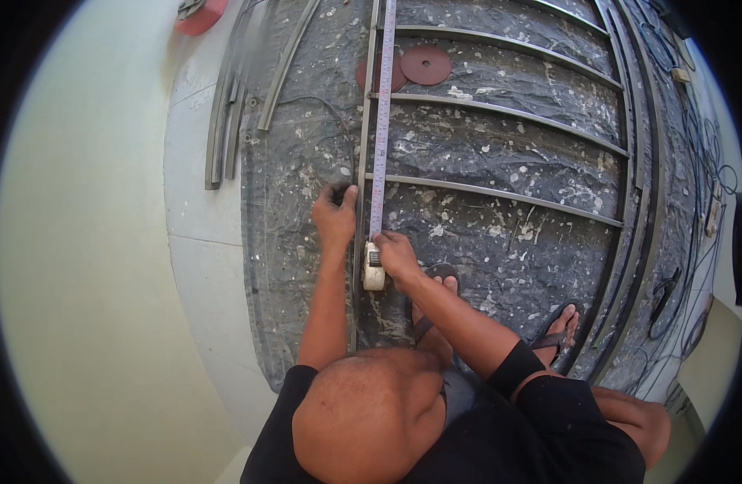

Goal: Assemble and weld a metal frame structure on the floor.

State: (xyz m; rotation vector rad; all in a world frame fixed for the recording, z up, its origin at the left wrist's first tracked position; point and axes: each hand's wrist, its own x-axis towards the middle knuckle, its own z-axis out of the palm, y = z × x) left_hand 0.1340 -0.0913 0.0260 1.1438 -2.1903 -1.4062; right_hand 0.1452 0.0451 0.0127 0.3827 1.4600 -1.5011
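A white tape measure (pixel 374 279) rests by the left rail of a metal frame (pixel 500 113) with several crossbars. Its pale blade (pixel 382 105) runs out along that rail to the far edge of the view. My right hand (pixel 398 256) grips the tape measure's upper end, fingers closed near the blade's mouth. On the rail's other side, my left hand (pixel 335 216) is curled, thumb against the rail, just below the lowest crossbar. Its fingertips look dark, and whatever they may pinch is hidden.
Two reddish cutting discs (pixel 426 64) lie near the left rail. Loose metal bars (pixel 223 129) lie at the far left, and longer ones (pixel 649 210) along the right. Cables (pixel 698 161) tangle at the right edge. A paint-spattered dark sheet (pixel 294 234) covers the floor; my sandalled feet (pixel 558 332) stand on it.
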